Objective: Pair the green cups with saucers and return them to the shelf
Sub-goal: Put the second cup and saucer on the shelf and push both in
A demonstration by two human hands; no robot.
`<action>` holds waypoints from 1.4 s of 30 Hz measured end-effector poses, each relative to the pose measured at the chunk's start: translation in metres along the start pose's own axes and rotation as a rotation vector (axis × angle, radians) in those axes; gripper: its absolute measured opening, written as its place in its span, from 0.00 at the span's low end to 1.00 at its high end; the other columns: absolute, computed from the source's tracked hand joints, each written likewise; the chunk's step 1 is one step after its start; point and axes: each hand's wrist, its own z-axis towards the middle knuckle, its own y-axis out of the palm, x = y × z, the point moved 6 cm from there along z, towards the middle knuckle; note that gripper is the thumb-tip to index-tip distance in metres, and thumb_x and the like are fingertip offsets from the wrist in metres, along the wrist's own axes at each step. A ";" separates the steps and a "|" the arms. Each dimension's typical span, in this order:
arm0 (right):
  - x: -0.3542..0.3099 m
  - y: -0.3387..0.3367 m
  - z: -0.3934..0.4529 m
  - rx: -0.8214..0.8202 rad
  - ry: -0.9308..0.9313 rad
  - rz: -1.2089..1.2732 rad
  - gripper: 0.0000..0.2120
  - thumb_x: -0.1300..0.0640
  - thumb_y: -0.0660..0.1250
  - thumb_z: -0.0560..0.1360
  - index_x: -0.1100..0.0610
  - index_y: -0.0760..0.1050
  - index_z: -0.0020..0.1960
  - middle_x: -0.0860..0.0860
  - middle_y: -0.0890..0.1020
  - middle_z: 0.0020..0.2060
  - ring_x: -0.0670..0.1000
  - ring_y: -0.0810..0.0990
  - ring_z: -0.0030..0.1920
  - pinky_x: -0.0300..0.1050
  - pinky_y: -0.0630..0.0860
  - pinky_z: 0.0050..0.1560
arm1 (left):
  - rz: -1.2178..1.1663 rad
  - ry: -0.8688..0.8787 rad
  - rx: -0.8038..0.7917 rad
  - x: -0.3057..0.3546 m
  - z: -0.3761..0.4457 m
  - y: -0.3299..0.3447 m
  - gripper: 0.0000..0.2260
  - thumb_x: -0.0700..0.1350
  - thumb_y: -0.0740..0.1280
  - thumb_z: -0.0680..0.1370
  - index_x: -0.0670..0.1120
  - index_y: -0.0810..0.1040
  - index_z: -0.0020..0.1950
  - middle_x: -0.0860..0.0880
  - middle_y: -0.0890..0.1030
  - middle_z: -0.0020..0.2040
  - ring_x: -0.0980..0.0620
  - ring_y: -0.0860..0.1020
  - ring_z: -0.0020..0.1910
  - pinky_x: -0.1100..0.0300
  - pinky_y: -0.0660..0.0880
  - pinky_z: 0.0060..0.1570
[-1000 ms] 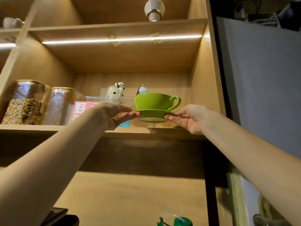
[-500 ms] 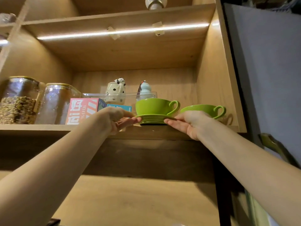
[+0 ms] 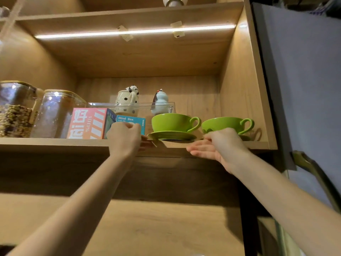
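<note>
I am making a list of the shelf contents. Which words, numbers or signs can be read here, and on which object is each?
"Blind Box": on the small blue box, smaller print beside it too small to read.
"好" and "100%": on the pink and orange box, a lower character partly cut off.
Green cups, jars, figurines: no text visible.

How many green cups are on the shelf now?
2. One green cup sits on its saucer mid-shelf; the second cup stands right of it, partly behind the right hand.

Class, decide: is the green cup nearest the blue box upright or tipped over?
Upright. The green cup sits mouth-up, rim level, on its saucer on the shelf.
</note>
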 end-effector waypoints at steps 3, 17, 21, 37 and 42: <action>0.001 -0.013 -0.021 0.183 -0.491 -0.438 0.15 0.63 0.55 0.78 0.64 0.72 0.63 0.56 0.82 0.47 0.52 0.83 0.48 0.43 0.81 0.47 | 0.264 0.447 0.145 0.009 -0.042 -0.003 0.16 0.48 0.58 0.72 0.45 0.78 0.55 0.43 0.81 0.55 0.44 0.80 0.51 0.48 0.76 0.53; 0.028 0.027 -0.017 0.112 -0.727 -1.362 0.29 0.45 0.47 0.79 0.53 0.42 0.76 0.49 0.49 0.77 0.47 0.43 0.76 0.46 0.35 0.72 | 0.786 0.814 -0.077 -0.022 -0.058 0.035 0.35 0.60 0.50 0.70 0.50 0.46 0.74 0.51 0.50 0.75 0.52 0.47 0.74 0.53 0.34 0.70; 0.022 0.029 -0.013 0.132 -0.717 -1.384 0.28 0.45 0.47 0.78 0.53 0.47 0.75 0.49 0.55 0.76 0.48 0.48 0.76 0.48 0.39 0.74 | 0.804 0.813 -0.086 -0.026 -0.056 0.038 0.36 0.60 0.50 0.69 0.50 0.45 0.74 0.52 0.48 0.74 0.52 0.47 0.74 0.52 0.33 0.70; 0.022 0.040 -0.021 0.016 -0.755 -1.399 0.28 0.44 0.45 0.79 0.49 0.40 0.75 0.47 0.47 0.77 0.45 0.44 0.76 0.49 0.35 0.73 | 0.650 0.717 -0.073 -0.018 -0.032 0.022 0.38 0.63 0.46 0.64 0.49 0.59 0.72 0.49 0.60 0.75 0.60 0.44 0.70 0.52 0.34 0.69; 0.022 0.034 -0.016 0.051 -0.735 -1.439 0.29 0.44 0.45 0.78 0.52 0.41 0.75 0.47 0.49 0.77 0.45 0.45 0.76 0.49 0.34 0.72 | 0.582 0.732 -0.090 -0.017 -0.040 0.024 0.37 0.62 0.48 0.64 0.51 0.57 0.72 0.51 0.59 0.75 0.60 0.46 0.71 0.54 0.34 0.70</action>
